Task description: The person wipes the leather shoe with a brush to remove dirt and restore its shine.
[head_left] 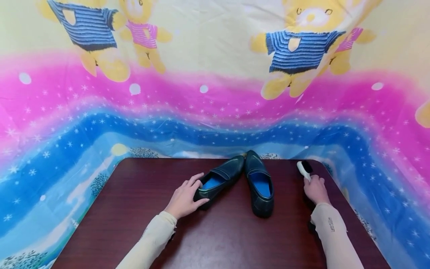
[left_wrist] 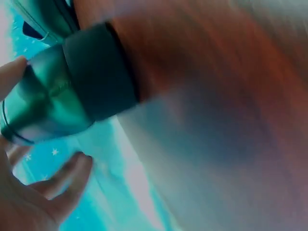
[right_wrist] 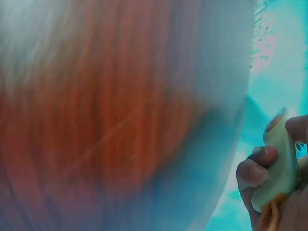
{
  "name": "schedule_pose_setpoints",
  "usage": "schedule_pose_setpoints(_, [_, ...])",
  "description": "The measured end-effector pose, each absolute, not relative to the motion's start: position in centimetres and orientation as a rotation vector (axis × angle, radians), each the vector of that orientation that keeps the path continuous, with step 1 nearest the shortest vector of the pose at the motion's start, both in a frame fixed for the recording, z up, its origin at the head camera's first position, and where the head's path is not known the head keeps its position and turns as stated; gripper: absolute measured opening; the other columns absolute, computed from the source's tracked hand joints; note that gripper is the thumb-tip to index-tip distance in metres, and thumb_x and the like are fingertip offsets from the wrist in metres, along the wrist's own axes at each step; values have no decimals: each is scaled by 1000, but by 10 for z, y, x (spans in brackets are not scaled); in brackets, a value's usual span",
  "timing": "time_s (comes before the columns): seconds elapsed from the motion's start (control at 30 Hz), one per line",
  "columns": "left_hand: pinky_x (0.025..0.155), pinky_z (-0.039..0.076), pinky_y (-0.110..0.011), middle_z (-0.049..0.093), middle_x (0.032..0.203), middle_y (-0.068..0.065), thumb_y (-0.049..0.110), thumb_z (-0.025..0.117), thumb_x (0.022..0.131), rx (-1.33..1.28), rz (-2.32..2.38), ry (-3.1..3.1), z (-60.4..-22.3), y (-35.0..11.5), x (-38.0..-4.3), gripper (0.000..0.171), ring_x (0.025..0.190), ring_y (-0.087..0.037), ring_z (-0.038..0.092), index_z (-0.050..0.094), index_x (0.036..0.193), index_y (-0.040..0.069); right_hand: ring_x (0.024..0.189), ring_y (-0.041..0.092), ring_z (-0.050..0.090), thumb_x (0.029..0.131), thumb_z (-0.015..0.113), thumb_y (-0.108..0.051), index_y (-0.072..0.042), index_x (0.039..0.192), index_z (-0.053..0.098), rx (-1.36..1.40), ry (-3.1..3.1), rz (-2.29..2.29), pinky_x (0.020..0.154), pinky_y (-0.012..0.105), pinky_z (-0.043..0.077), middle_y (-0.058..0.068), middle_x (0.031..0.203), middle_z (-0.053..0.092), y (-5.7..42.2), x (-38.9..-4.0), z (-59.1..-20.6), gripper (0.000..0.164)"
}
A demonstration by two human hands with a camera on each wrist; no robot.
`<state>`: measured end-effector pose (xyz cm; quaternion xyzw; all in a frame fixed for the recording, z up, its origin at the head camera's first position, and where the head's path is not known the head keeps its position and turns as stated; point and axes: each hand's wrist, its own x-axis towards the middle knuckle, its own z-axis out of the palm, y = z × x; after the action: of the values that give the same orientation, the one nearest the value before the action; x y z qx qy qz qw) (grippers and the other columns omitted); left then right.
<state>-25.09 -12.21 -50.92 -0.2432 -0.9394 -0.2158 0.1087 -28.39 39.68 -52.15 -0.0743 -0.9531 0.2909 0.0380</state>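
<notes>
Two dark leather loafers with blue insoles stand on the table, toes close together at the far edge and heels apart. My left hand (head_left: 184, 198) is at the heel of the left loafer (head_left: 218, 178), thumb on the near side and fingers by the opening. In the left wrist view the thumb overlaps the loafer's heel (left_wrist: 57, 91), while other fingers (left_wrist: 72, 180) spread apart from it. The right loafer (head_left: 260, 186) stands untouched. My right hand (head_left: 316, 189) grips a brush (head_left: 304, 170) by its pale handle (right_wrist: 279, 168), black bristles at the far end. An orange cord (right_wrist: 272, 214) hangs from the handle.
The dark red-brown wooden table (head_left: 141, 186) has rounded far corners. Behind it and along both sides hangs a cloth (head_left: 201, 108) printed with bears and snowflakes, close against the table edges. The brush is near the right edge.
</notes>
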Motion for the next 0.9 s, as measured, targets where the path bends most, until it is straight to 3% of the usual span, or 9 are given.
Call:
schedule_pose_setpoints(0.13, [84, 51, -46, 24, 171, -1, 46, 84, 86, -593, -964, -2830, -519, -115, -250, 56, 86, -17, 61, 50, 122, 19, 100, 52, 48, 113, 28, -35, 22, 136, 38, -240, -2822, 890, 86, 64, 42, 41, 118, 41, 384, -281, -515, 62])
schedule_pose_setpoints(0.27, [81, 52, -43, 53, 142, -8, 40, 87, 85, -521, -1063, -2841, -525, -111, -250, 65, 76, -17, 59, 42, 126, 18, 101, 53, 50, 114, 26, -33, 19, 133, 42, -229, -2721, 867, 86, 64, 41, 38, 115, 45, 369, -281, -503, 58])
schedule_pose_setpoints(0.37, [71, 49, -35, 57, 114, -2, 36, 88, 84, -514, -1055, -2830, -528, -112, -252, 64, 66, -16, 54, 41, 124, 19, 96, 48, 50, 114, 23, -31, 17, 127, 45, -183, -2674, 853, 82, 60, 41, 33, 109, 48, 360, -279, -492, 54])
schedule_pose_setpoints(0.4, [70, 48, -34, 57, 112, -1, 36, 88, 84, -517, -1050, -2827, -529, -112, -252, 64, 64, -15, 53, 41, 124, 20, 94, 45, 49, 115, 22, -31, 16, 125, 46, -162, -2667, 853, 80, 58, 41, 31, 107, 48, 357, -278, -489, 54])
schedule_pose_setpoints(0.63, [71, 48, -33, 62, 114, -2, 37, 87, 84, -557, -1039, -2831, -526, -120, -259, 63, 65, -13, 53, 42, 124, 21, 90, 36, 50, 115, 22, -29, 11, 121, 49, -51, -2606, 943, 77, 48, 40, 25, 104, 52, 334, -263, -472, 49])
schedule_pose_setpoints(0.9, [85, 53, -43, 62, 129, -6, 29, 91, 81, -450, -1163, -2861, -529, -147, -265, 70, 88, -19, 62, 41, 130, 28, 76, 22, 49, 114, 31, -32, 1, 110, 53, 1, -2501, 992, 68, 37, 41, 16, 92, 56, 316, -254, -464, 40])
